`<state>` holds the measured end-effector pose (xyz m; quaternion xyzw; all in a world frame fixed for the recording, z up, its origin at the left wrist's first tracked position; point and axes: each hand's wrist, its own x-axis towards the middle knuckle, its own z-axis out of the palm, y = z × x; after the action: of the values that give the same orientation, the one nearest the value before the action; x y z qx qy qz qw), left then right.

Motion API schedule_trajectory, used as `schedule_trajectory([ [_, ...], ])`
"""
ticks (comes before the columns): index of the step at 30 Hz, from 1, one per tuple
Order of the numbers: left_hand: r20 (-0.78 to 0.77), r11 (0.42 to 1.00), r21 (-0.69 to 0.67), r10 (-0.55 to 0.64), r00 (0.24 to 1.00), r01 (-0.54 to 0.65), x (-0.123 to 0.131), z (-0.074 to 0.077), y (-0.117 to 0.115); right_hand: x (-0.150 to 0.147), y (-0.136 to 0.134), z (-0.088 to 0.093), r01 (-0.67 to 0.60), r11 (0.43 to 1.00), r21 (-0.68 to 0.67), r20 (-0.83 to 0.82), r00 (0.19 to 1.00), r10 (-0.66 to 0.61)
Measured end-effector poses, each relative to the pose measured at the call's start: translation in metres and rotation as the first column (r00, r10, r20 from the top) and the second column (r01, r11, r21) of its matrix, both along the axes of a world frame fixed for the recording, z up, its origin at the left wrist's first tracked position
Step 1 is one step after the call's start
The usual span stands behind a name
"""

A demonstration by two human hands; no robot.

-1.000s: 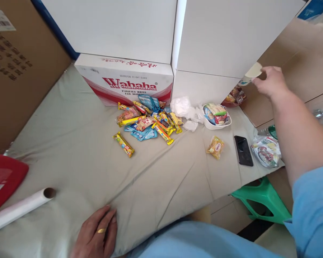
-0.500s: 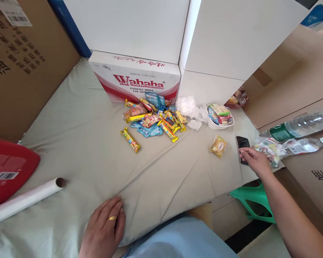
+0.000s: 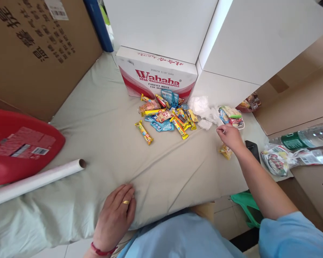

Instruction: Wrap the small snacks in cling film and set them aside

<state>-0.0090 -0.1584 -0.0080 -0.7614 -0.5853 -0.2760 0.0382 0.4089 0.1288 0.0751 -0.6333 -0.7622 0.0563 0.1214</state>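
Note:
My left hand (image 3: 117,211) lies flat on the greenish cloth (image 3: 107,143) near its front edge, with a gold ring and a red wristband. My right hand (image 3: 229,136) hovers on the right side, in front of a white basket (image 3: 243,125) of packaged snacks. Its fingers are curled together in a pinch, and whether they hold anything is hidden. Just below it, partly covered, is a small yellow snack packet (image 3: 225,152). A black phone (image 3: 252,149) lies to the right behind my forearm. One yellow snack bar (image 3: 144,132) lies apart from a snack pile (image 3: 164,116).
Behind the pile stands a white and red Wahaha carton (image 3: 158,77), against white cabinets (image 3: 161,28). Crumpled white plastic (image 3: 200,105) lies beside the pile. A white roll (image 3: 43,179) and red container (image 3: 21,147) are at left; a bottle (image 3: 309,138) and green stool (image 3: 244,204) at right.
My right hand has moved left from the phone to in front of the basket, now partly covering the small packet. My left hand stays on the cloth. The view has shifted left.

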Motion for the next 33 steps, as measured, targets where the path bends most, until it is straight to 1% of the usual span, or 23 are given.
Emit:
schedule_trajectory([
  [2,0.019,1.000,-0.002,0.004,1.000,-0.004,0.000,-0.001,-0.001,-0.022,0.017,-0.009,-0.001,1.000,-0.021,0.026,1.000,0.002],
  [5,0.087,1.000,0.001,-0.002,0.996,0.001,-0.001,0.000,-0.004,-0.044,0.028,-0.020,0.045,0.991,-0.125,-0.040,0.998,-0.050],
  [7,0.198,1.000,0.005,0.001,0.980,-0.001,-0.001,0.005,-0.005,-0.051,0.021,-0.023,0.077,0.985,-0.156,-0.072,0.993,-0.090],
  [8,0.265,1.000,0.003,0.011,0.964,-0.012,0.000,0.009,-0.006,-0.053,0.012,-0.023,0.086,0.985,-0.153,-0.103,0.989,-0.102],
  [9,0.330,1.000,-0.007,0.029,0.944,-0.028,0.003,0.014,-0.006,-0.055,0.000,-0.023,0.088,0.984,-0.155,-0.185,0.976,-0.117],
  [10,0.392,0.999,-0.028,0.046,0.919,-0.039,0.006,0.019,-0.004,-0.058,-0.016,-0.022,0.086,0.980,-0.178,-0.322,0.936,-0.140],
  [11,0.450,0.998,-0.054,0.058,0.891,-0.038,0.011,0.025,-0.001,-0.061,-0.033,-0.020,0.074,0.972,-0.221,-0.504,0.845,-0.179],
  [12,0.502,0.996,-0.086,0.061,0.863,-0.020,0.017,0.031,0.003,-0.065,-0.052,-0.019,0.041,0.958,-0.282,-0.686,0.690,-0.232],
  [13,0.560,0.993,-0.115,0.046,0.827,0.023,0.024,0.037,0.011,-0.071,-0.071,-0.017,-0.003,0.940,-0.342,-0.806,0.516,-0.291],
  [14,0.622,0.989,-0.125,0.015,0.783,0.080,0.032,0.042,0.020,-0.078,-0.088,-0.016,-0.049,0.919,-0.392,-0.864,0.361,-0.350],
  [15,0.673,0.982,-0.127,-0.018,0.739,0.140,0.041,0.047,0.031,-0.085,-0.105,-0.015,-0.091,0.898,-0.431,-0.881,0.256,-0.398],
  [16,0.714,0.974,-0.123,-0.047,0.699,0.191,0.050,0.051,0.043,-0.093,-0.119,-0.014,-0.122,0.880,-0.458,-0.882,0.186,-0.433],
  [18,0.778,0.945,-0.115,-0.107,0.619,0.307,0.068,0.056,0.070,-0.109,-0.139,-0.016,-0.164,0.862,-0.479,-0.878,0.109,-0.467],
  [20,0.827,0.922,-0.105,-0.128,0.548,0.373,0.083,0.055,0.094,-0.122,-0.151,-0.020,-0.187,0.865,-0.466,-0.885,0.088,-0.458],
  [21,0.837,0.913,-0.102,-0.136,0.530,0.395,0.089,0.052,0.104,-0.127,-0.155,-0.023,-0.195,0.869,-0.454,-0.891,0.102,-0.443],
  [23,0.826,0.899,-0.111,-0.155,0.542,0.425,0.098,0.043,0.119,-0.134,-0.158,-0.029,-0.220,0.872,-0.438,-0.897,0.173,-0.407],
  [25,0.808,0.890,-0.144,-0.146,0.570,0.433,0.101,0.032,0.127,-0.136,-0.159,-0.034,-0.237,0.868,-0.437,-0.890,0.255,-0.378],
  [26,0.808,0.887,-0.170,-0.125,0.576,0.430,0.100,0.027,0.129,-0.135,-0.158,-0.036,-0.235,0.866,-0.441,-0.883,0.283,-0.373],
  [28,0.829,0.876,-0.232,-0.049,0.556,0.422,0.098,0.017,0.131,-0.133,-0.156,-0.039,-0.208,0.866,-0.454,-0.873,0.298,-0.385],
  [31,0.883,0.850,-0.309,0.090,0.460,0.426,0.092,0.010,0.133,-0.128,-0.154,-0.040,-0.175,0.863,-0.474,-0.865,0.273,-0.420],
  [33,0.910,0.830,-0.326,0.145,0.389,0.453,0.092,0.009,0.133,-0.128,-0.155,-0.039,-0.167,0.866,-0.471,-0.864,0.286,-0.415],
])
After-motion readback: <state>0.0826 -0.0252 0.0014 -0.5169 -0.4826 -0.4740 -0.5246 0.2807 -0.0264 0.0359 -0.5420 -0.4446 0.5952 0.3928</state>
